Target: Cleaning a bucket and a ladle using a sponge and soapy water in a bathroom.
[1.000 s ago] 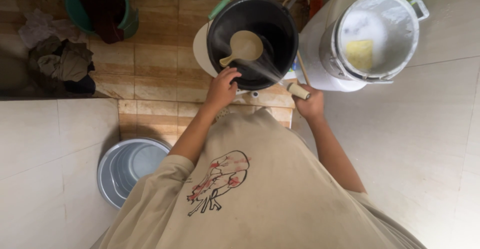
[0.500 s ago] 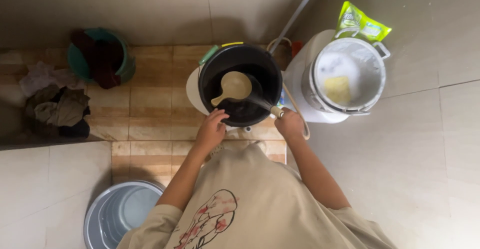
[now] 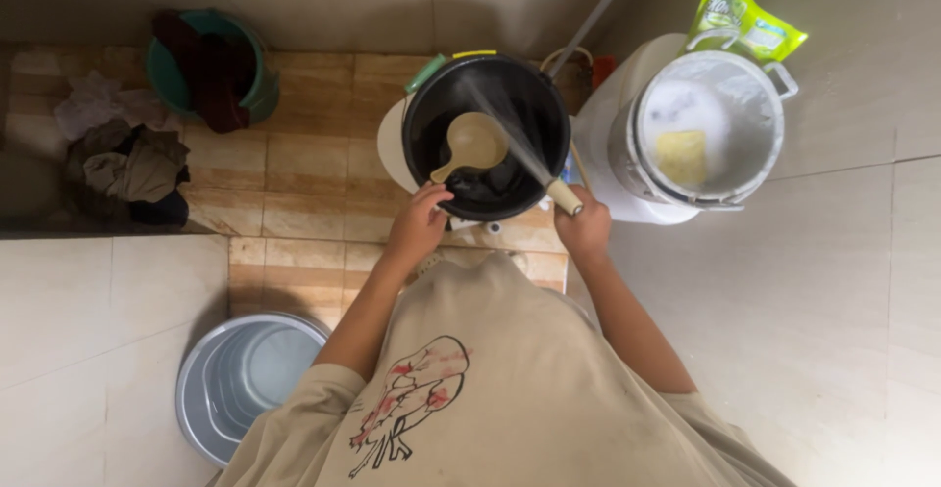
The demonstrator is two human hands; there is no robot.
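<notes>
**Head view: black basin rinsed under a hand-held spray**

The head camera looked straight down on a black basin (image 3: 534, 105) standing on the tiled floor at 12 o'clock from the person. A tan plastic scoop (image 3: 474, 144) lay inside it, bowl near the middle and handle running toward 7 o'clock.

The right hand (image 3: 585, 224), at the basin's 4 o'clock edge, had its grip closed around a spray nozzle (image 3: 563, 196). A thin jet ran from it toward 11 o'clock across the basin's inside.

The left hand (image 3: 423, 220) sat at the rim near 7 o'clock, fingers curled, just beside the scoop's handle end. Whether that grip held the rim or the handle could not be told.

Judged from this, the step in hand was washing out the basin, with water running. A next move would call for keeping the jet inside the rim and the basin steadied.

At 3 o'clock of the basin, touching or nearly so, stood a white bucket (image 3: 600, 154) of suds with a yellow sponge (image 3: 681, 157) in it, and a green-yellow pouch (image 3: 742, 19) behind it. At 9 o'clock, well apart, were a green bucket (image 3: 162, 71) of dark cloth and a pile of clothes (image 3: 123, 159). A grey metal basin (image 3: 191, 389) stood at 7 o'clock, near the person's left elbow.
</notes>
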